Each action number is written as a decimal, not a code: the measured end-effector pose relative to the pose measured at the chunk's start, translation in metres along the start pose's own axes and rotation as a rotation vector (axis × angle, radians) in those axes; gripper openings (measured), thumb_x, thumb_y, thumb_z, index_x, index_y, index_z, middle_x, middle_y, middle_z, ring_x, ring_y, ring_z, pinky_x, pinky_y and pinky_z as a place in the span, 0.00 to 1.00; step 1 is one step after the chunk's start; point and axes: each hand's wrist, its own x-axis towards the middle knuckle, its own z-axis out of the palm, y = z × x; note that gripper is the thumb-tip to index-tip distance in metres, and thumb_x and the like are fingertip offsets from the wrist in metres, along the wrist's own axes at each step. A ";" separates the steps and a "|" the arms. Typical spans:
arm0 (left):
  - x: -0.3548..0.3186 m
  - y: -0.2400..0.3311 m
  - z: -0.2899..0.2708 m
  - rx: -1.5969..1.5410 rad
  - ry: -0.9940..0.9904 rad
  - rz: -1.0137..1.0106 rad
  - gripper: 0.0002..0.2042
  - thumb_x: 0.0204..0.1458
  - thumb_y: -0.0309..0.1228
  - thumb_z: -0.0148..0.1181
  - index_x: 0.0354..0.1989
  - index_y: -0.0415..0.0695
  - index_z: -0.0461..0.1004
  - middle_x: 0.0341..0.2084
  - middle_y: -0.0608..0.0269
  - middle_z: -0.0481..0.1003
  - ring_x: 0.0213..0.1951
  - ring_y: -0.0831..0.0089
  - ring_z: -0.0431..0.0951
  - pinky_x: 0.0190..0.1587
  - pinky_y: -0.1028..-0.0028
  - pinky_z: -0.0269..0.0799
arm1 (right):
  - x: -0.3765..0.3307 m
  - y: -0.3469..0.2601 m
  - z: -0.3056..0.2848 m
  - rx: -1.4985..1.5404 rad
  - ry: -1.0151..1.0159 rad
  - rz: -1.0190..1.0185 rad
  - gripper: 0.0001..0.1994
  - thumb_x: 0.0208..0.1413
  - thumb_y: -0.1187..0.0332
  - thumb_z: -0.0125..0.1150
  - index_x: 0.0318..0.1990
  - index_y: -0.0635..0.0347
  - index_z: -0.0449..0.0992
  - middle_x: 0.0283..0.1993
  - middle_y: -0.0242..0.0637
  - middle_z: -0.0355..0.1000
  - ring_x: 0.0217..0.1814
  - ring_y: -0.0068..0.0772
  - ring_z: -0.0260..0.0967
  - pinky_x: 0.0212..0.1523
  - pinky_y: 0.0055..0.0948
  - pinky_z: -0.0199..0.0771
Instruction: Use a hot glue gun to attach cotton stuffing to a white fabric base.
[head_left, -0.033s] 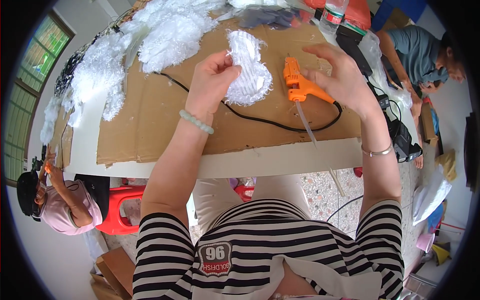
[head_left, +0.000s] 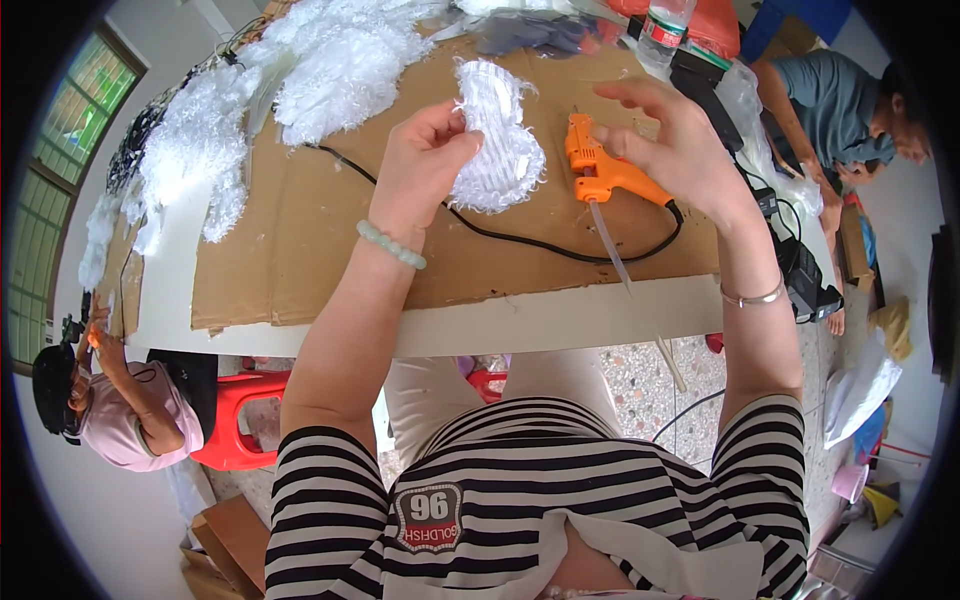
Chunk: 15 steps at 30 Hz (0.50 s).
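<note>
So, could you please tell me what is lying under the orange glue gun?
The orange glue gun lies on a brown cardboard sheet covering the white table. Its black cord trails across the cardboard. The right hand hides its upper part.

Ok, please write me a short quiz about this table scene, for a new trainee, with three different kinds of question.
1. True or false: the left hand holds the white fluffy piece.
2. Which thing lies nearest the right hand? A) the glue gun B) the water bottle C) the red stool
3. Fill in: the black cord runs across a sheet of brown ____.

Key: 1 true. 2 A; the open hand is over the gun, and I cannot tell whether it touches it. 3 cardboard.
</note>
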 end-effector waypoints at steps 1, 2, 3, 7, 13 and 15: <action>-0.001 0.000 0.001 -0.006 -0.001 -0.002 0.08 0.45 0.20 0.56 0.35 0.37 0.74 0.25 0.73 0.71 0.27 0.87 0.67 0.29 0.84 0.62 | 0.006 -0.006 0.003 -0.005 -0.004 0.003 0.22 0.46 0.61 0.63 0.48 0.63 0.72 0.45 0.41 0.71 0.46 0.34 0.68 0.49 0.29 0.66; -0.002 0.001 0.001 0.019 -0.018 0.013 0.08 0.45 0.20 0.56 0.36 0.37 0.74 0.25 0.73 0.71 0.27 0.87 0.67 0.30 0.84 0.62 | 0.014 -0.014 0.007 0.107 -0.049 0.057 0.21 0.48 0.61 0.62 0.47 0.64 0.72 0.42 0.39 0.72 0.43 0.29 0.68 0.46 0.26 0.67; -0.003 0.001 0.000 0.046 -0.035 0.028 0.09 0.46 0.20 0.55 0.37 0.37 0.74 0.26 0.73 0.71 0.28 0.87 0.67 0.30 0.85 0.62 | 0.021 -0.020 0.010 0.220 -0.096 0.111 0.20 0.49 0.61 0.62 0.46 0.65 0.72 0.39 0.36 0.72 0.40 0.24 0.68 0.43 0.23 0.67; -0.006 -0.001 0.000 0.041 -0.080 0.030 0.08 0.46 0.20 0.55 0.37 0.37 0.73 0.27 0.72 0.71 0.28 0.87 0.68 0.31 0.84 0.63 | 0.043 -0.019 0.027 0.403 -0.157 0.118 0.16 0.52 0.63 0.60 0.43 0.67 0.74 0.35 0.32 0.72 0.36 0.19 0.66 0.38 0.19 0.66; -0.008 0.004 0.000 0.022 -0.083 0.008 0.06 0.46 0.19 0.55 0.34 0.35 0.72 0.26 0.73 0.70 0.29 0.88 0.67 0.31 0.84 0.63 | 0.054 -0.009 0.038 0.625 -0.260 0.064 0.09 0.53 0.69 0.58 0.37 0.67 0.75 0.31 0.28 0.71 0.35 0.18 0.65 0.38 0.19 0.66; -0.008 0.001 -0.002 0.060 -0.076 0.006 0.07 0.46 0.19 0.56 0.35 0.35 0.72 0.25 0.73 0.70 0.28 0.88 0.67 0.31 0.85 0.63 | 0.055 -0.010 0.037 0.638 -0.219 0.085 0.09 0.53 0.70 0.58 0.36 0.67 0.75 0.30 0.28 0.71 0.35 0.18 0.65 0.40 0.20 0.65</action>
